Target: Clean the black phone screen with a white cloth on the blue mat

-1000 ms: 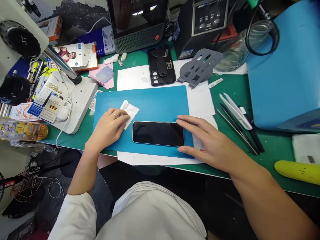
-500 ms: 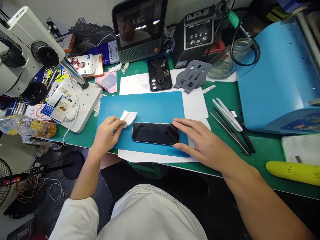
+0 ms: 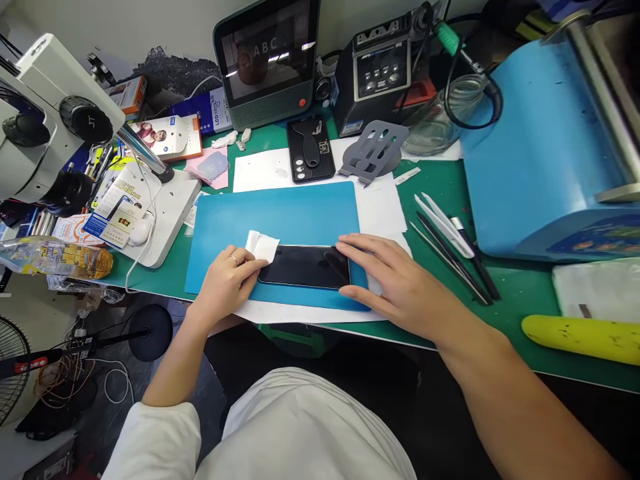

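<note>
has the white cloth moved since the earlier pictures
Yes. Judged against the blue mat, the white cloth has shifted right, toward the phone, and now overlaps its left end in this view.

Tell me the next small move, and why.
Perhaps draw the thin white paper-like wipe along the black, glossy rectangular phone: the left hand pinches it over the phone's left end, while the right hand frames the opposite end.

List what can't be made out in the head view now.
Underside of the phone, head view: hidden by the blue mat.
Phone's upper-left corner, head view: covered by the white wipe.
Palm of the left hand, head view: turned away.
Yellow object, head view: cut by right edge.
</note>
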A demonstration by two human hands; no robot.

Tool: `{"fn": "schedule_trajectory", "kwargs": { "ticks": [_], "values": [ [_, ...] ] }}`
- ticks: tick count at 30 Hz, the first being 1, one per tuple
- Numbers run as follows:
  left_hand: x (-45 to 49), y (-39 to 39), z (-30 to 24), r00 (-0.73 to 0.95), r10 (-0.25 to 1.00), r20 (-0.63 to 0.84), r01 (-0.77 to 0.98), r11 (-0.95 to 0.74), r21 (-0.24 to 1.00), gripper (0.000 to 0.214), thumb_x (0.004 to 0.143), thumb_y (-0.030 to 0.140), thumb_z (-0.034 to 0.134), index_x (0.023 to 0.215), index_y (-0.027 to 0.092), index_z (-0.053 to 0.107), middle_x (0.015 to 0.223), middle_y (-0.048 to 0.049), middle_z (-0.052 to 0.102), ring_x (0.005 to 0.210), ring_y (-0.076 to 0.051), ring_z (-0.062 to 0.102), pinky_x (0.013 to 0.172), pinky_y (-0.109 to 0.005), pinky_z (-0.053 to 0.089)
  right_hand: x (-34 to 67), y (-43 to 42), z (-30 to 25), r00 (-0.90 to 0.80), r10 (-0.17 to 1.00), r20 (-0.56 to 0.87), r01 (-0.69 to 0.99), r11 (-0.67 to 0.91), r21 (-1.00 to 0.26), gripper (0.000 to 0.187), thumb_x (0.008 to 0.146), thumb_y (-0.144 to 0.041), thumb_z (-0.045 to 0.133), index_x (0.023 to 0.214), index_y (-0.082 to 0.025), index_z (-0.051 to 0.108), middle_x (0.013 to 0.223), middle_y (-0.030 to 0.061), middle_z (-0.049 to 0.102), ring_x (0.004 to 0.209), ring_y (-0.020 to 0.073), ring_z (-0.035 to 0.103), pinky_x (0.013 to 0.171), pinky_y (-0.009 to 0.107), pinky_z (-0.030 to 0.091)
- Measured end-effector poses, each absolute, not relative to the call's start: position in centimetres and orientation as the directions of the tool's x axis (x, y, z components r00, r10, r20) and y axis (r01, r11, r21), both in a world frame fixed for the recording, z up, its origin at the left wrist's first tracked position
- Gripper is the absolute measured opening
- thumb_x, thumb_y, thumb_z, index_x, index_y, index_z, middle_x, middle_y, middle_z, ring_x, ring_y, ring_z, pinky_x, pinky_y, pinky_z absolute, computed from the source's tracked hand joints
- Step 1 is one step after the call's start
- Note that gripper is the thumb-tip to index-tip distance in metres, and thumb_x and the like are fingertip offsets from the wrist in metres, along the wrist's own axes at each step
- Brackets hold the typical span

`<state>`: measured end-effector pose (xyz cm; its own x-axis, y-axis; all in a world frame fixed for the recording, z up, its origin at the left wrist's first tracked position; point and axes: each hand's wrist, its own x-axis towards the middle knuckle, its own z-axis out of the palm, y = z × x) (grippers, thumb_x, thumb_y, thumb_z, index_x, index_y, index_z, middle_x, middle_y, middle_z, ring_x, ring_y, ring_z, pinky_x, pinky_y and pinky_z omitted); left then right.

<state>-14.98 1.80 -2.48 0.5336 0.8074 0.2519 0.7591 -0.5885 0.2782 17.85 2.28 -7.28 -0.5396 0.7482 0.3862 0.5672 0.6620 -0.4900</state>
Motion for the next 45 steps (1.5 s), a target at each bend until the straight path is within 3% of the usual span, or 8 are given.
{"fn": "schedule_trajectory", "kwargs": {
  "ticks": [12,29,36,45],
  "values": [
    [-13.3,1.9,-1.4,0.599,0.79,0.131,0.768,-0.613,0.189,0.03,0.104,0.015,0.051,0.122,0.02,0.074,0.107,-0.0102,0.066,0.095,-0.024,0.054,0.083,-0.039,0.045,17.5,2.3,-7.3,-0.536,0.769,0.348,0.596,0.636,-0.489,0.067,0.106,-0.049,0.053,0.167,-0.026,0.036,0.157,0.0182,0.056,0.146,0.0379,0.054,0.117,0.06,0.051],
    [-6.8,1.6,-0.8,0.658,0.753,-0.018,0.738,-0.64,0.213,0.035,0.104,0.019,0.048,0.132,0.021,0.069,0.117,-0.0111,0.066,0.11,-0.029,0.056,0.094,-0.044,0.042,17.4,2.2,-7.4,-0.513,0.773,0.372,0.618,0.634,-0.465,0.076,0.104,-0.057,0.051,0.168,-0.02,0.032,0.155,0.0218,0.056,0.146,0.0388,0.053,0.118,0.059,0.049],
    [-4.3,1.4,-0.6,0.679,0.732,-0.063,0.728,-0.66,0.185,0.037,0.106,0.021,0.044,0.135,0.018,0.066,0.121,-0.0113,0.067,0.108,-0.029,0.057,0.091,-0.044,0.041,17.9,2.3,-7.5,-0.481,0.788,0.385,0.593,0.616,-0.519,0.085,0.103,-0.072,0.026,0.169,-0.019,0.03,0.158,0.0222,0.054,0.149,0.0378,0.05,0.121,0.058,0.045],
    [-6.3,1.6,-0.2,0.651,0.755,-0.085,0.757,-0.637,0.145,0.046,0.104,0.016,0.043,0.144,0.018,0.064,0.125,-0.0114,0.068,0.114,-0.031,0.055,0.095,-0.046,0.04,18.3,2.3,-7.4,-0.497,0.808,0.316,0.606,0.584,-0.54,0.089,0.101,-0.075,0.02,0.166,-0.016,0.036,0.161,0.0225,0.052,0.152,0.0376,0.047,0.121,0.058,0.045]
  ]
}}
